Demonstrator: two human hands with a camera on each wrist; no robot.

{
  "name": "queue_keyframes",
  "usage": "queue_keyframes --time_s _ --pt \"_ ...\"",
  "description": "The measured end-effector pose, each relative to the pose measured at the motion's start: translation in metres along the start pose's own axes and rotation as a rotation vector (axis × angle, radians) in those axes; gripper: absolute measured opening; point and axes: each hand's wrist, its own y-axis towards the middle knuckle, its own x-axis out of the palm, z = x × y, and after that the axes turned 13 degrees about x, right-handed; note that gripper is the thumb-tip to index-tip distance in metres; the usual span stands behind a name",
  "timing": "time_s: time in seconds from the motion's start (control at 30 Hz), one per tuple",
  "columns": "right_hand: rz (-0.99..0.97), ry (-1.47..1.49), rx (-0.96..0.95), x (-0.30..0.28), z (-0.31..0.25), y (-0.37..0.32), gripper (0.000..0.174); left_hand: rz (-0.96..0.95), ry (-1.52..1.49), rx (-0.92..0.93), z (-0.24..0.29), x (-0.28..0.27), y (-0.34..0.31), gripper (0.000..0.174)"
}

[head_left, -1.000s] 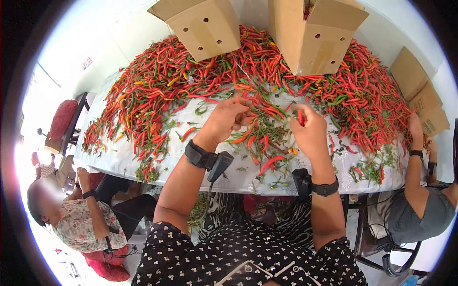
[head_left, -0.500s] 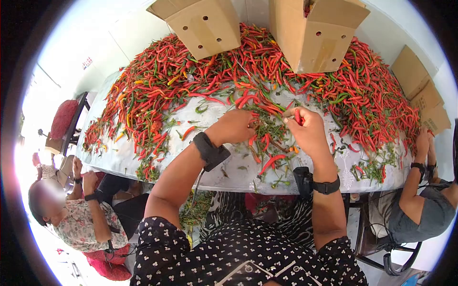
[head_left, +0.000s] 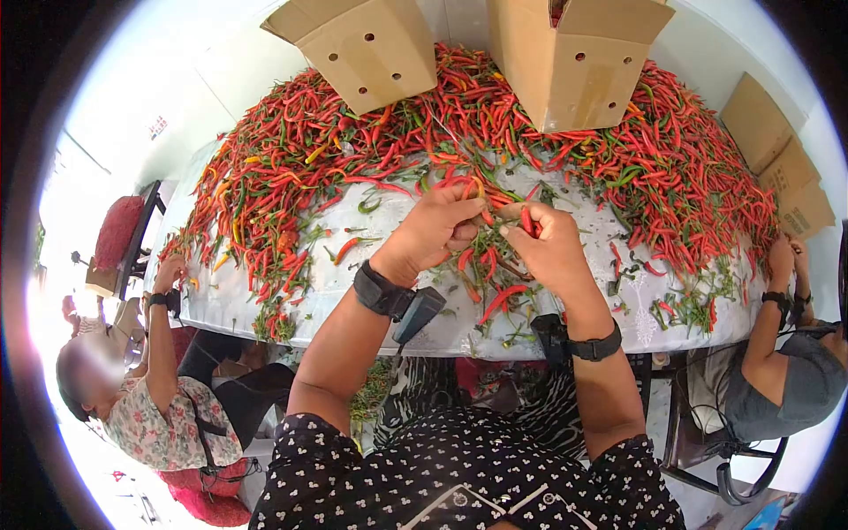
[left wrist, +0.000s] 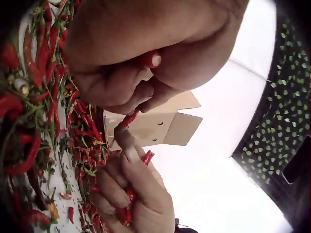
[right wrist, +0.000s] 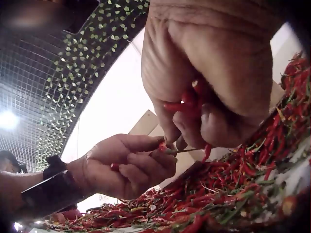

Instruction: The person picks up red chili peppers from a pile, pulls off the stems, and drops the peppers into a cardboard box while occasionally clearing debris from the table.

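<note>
In the head view my left hand [head_left: 435, 228] and right hand [head_left: 552, 249] meet over the heap. Between left thumb and fingers I pinch a red chili pepper [left wrist: 130, 119]; another chili's cut-looking end [left wrist: 154, 60] pokes out of the same palm. The right wrist view shows the pinched chili's green calyx and thin stem [right wrist: 181, 151] at my right fingertips. Several stemless red chilies [right wrist: 190, 99] are tucked in my right palm, held by curled fingers. Below the hands lie loose chilies [head_left: 503, 302] among green stems.
A large heap of red chilies [head_left: 291, 132] curves across the cloth-covered table [head_left: 353, 296]. Two cardboard boxes [head_left: 375, 57] [head_left: 587, 79] stand at the back. One person [head_left: 155, 402] sits at left, reaching to the table; another [head_left: 777, 380] works at right.
My left hand dipped down to the pile beside the right hand, then rose with a chili, now meeting the right fingertips. The person at left has reached an arm onto the table.
</note>
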Motion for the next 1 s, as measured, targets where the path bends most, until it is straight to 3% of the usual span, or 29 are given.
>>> queue_keyframes --time_s 0.27,0.37,0.43,0.47,0.53,0.67,0.77,0.9,0.97,1.0 --pt "0.027 -0.061 -0.024 -0.002 -0.004 -0.003 0.018 0.000 -0.051 0.030 -0.009 0.001 -0.001 0.007" --pt "0.052 -0.054 -0.036 0.000 -0.005 -0.002 0.015 0.080 -0.008 0.046 -0.011 0.012 -0.003 0.005" --pt "0.157 -0.018 0.001 0.002 -0.003 -0.001 0.016 0.110 0.197 0.209 -0.015 0.018 -0.005 0.009" --pt "0.157 -0.018 0.004 0.001 0.001 0.002 0.016 0.110 0.196 0.206 -0.016 0.019 -0.007 0.009" --pt "0.346 -0.227 -0.007 -0.006 0.009 0.010 0.017 0.116 0.314 0.351 -0.017 0.023 -0.010 0.009" --pt "0.326 -0.163 0.021 -0.024 0.007 0.010 0.020 0.005 -0.037 0.252 0.007 0.001 -0.013 0.014" --pt "0.261 -0.103 0.075 -0.031 0.003 0.009 0.022 0.170 -0.276 0.171 0.015 -0.019 -0.017 0.021" --pt "0.224 0.002 0.114 -0.031 0.005 0.012 0.020 0.186 -0.261 0.132 0.022 -0.033 -0.024 0.018" --pt "0.199 0.055 0.118 -0.030 0.005 0.012 0.018 0.174 0.087 0.157 0.022 -0.040 -0.026 0.015" --pt "0.198 0.055 0.118 -0.030 0.006 0.012 0.018 0.175 0.086 0.158 0.022 -0.041 -0.026 0.015"
